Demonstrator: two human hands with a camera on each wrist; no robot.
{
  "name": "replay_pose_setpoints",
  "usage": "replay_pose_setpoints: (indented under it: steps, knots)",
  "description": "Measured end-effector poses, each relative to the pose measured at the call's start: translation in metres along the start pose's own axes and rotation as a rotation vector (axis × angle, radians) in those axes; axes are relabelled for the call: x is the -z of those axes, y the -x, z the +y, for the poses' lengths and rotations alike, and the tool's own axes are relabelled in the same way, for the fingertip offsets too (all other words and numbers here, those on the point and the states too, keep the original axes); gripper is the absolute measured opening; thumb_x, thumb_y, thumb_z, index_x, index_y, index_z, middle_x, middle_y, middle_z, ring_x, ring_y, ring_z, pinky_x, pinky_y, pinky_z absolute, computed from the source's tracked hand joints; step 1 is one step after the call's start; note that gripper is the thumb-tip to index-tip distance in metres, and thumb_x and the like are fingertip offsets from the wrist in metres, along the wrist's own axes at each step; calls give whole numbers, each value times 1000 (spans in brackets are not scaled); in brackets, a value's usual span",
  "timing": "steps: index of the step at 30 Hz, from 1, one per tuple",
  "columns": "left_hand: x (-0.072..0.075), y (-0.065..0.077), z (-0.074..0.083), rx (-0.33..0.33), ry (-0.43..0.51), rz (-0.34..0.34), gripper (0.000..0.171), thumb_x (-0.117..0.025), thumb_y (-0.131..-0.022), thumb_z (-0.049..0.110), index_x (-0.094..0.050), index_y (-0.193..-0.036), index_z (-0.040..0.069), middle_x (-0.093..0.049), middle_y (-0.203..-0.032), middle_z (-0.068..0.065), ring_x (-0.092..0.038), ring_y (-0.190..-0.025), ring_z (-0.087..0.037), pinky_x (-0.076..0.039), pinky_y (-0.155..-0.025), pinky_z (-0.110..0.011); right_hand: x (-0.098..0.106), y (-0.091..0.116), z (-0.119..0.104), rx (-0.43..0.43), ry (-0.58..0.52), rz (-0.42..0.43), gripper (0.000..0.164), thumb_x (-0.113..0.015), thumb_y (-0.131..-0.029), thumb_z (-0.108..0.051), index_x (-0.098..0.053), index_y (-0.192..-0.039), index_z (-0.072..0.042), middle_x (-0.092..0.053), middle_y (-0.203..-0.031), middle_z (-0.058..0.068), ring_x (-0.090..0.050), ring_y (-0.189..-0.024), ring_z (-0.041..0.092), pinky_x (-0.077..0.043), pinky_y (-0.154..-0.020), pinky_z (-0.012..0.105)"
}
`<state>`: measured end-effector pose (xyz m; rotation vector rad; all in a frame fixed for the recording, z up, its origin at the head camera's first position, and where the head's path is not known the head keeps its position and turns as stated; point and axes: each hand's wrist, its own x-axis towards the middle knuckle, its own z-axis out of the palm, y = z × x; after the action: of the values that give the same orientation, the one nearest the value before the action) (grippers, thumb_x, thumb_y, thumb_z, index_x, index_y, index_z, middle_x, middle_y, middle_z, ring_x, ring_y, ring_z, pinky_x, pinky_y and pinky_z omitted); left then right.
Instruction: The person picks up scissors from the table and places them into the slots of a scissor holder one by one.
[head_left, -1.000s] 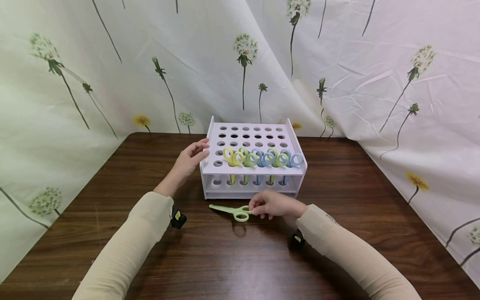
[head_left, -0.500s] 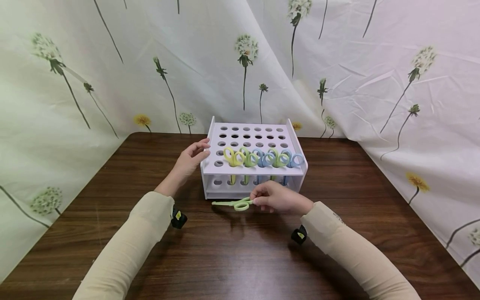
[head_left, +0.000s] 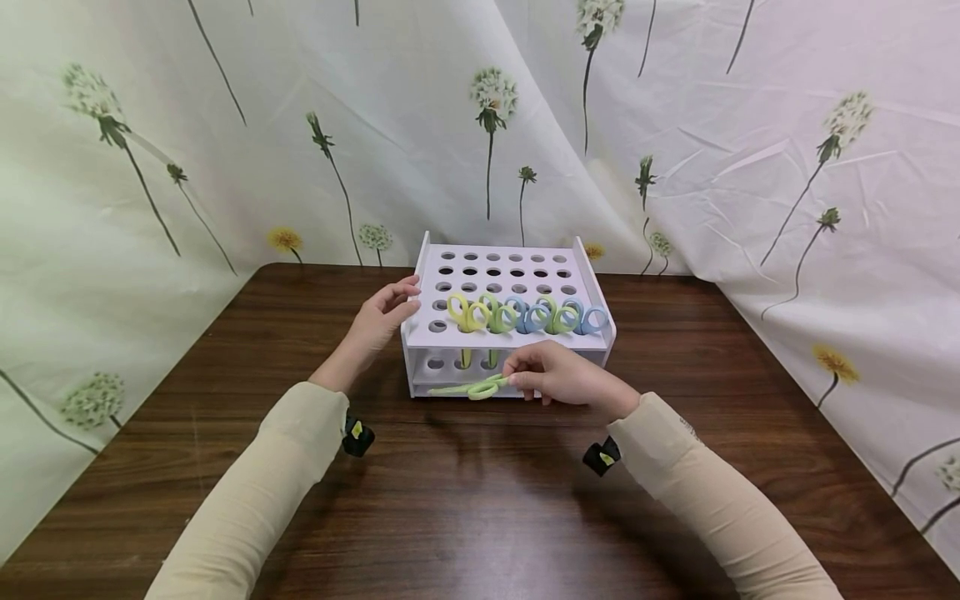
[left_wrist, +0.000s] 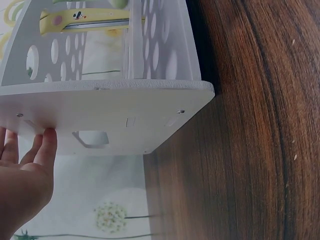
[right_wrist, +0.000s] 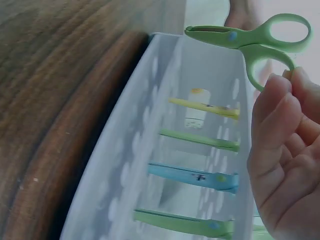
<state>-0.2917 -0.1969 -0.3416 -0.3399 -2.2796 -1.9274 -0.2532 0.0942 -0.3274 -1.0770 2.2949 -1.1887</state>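
A pair of green scissors (head_left: pixel 483 388) is pinched by one handle loop in my right hand (head_left: pixel 558 372), held up off the table before the rack's lower front. Its blades point left. In the right wrist view the scissors (right_wrist: pixel 250 37) show both loops, fingertips on the lower one. My left hand (head_left: pixel 378 317) rests its fingertips against the left side panel of the white rack (head_left: pixel 450 340), fingers fairly straight; the left wrist view shows that panel (left_wrist: pixel 110 112) from outside. Yellow scissors (head_left: pixel 467 315), plus green and blue ones, stand handles up in one row of holes.
The rack has two tiers of round holes, with bare holes behind the scissors and at the left. It stands toward the back of the dark wooden table (head_left: pixel 450 517). A white curtain (head_left: pixel 420 125) with a dandelion print hangs behind and at the sides.
My right hand has lifted the green scissors off the table, moving them up and toward the rack. My left hand stays at the rack's side.
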Motion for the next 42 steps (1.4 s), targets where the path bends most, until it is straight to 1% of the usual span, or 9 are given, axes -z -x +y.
replay_pose_setpoints:
  steps: [4,8,15,22,29,31,35,38,42]
  knots:
    - [0,0,1,5,-5,-3,29,-55,-92,12,-50,-115,-5,-38,-143,-5,-34,-128,-21,-27,-104,-36,5,1,-7,17,40,26,10,-54,-93,-10,-59,-88,-4,-54,-65,4,-52,-58,28,-46,-46,33]
    - [0,0,1,3,-1,-4,29,-55,-92,11,-50,-116,-6,-37,-143,-6,-34,-128,-21,-27,-104,-36,9,1,-15,28,39,52,9,-54,-93,-9,-59,-89,-3,-53,-66,3,-52,-58,25,-46,-47,35]
    - [1,-1,-1,12,-10,-10,31,-54,-93,14,-49,-117,-6,-36,-143,-5,-33,-129,-21,-26,-104,-35,15,0,-25,37,43,82,9,-55,-93,-10,-59,-87,-4,-53,-64,3,-50,-58,24,-44,-47,29]
    - [2,-1,-2,13,-11,-13,31,-54,-93,13,-49,-116,-7,-36,-143,-5,-33,-129,-21,-27,-104,-36,19,0,-31,29,28,86,12,-54,-93,-10,-59,-90,1,-54,-65,5,-50,-59,29,-43,-47,29]
    - [1,0,0,12,-7,-5,30,-55,-92,13,-50,-116,-5,-37,-143,-5,-34,-128,-20,-28,-104,-36,23,-1,-35,20,25,123,9,-54,-93,-9,-59,-90,-2,-54,-65,5,-50,-58,22,-45,-48,38]
    - [1,0,0,10,-4,-5,30,-55,-92,12,-50,-116,-5,-37,-143,-5,-34,-129,-21,-28,-104,-36,24,-1,-36,16,18,128,9,-54,-93,-9,-59,-90,-3,-54,-66,6,-50,-58,26,-44,-48,38]
    - [1,0,0,6,-3,-5,29,-54,-92,11,-50,-115,-5,-37,-143,-5,-34,-129,-21,-28,-104,-36,27,-1,-39,14,2,128,10,-54,-93,-11,-59,-89,-3,-53,-64,7,-49,-57,31,-41,-46,29]
    - [1,0,0,5,-7,-6,29,-54,-92,11,-50,-115,-5,-37,-143,-5,-34,-129,-21,-28,-104,-36,28,-2,-41,19,-4,132,10,-53,-93,-10,-58,-88,-3,-53,-63,7,-49,-53,26,-39,-44,26]
    - [2,-1,-1,8,-14,-9,30,-54,-92,12,-50,-116,-6,-37,-143,-5,-33,-129,-21,-27,-104,-36,30,-3,-44,35,4,143,10,-54,-93,-9,-58,-89,-2,-53,-62,7,-49,-51,18,-42,-44,28]
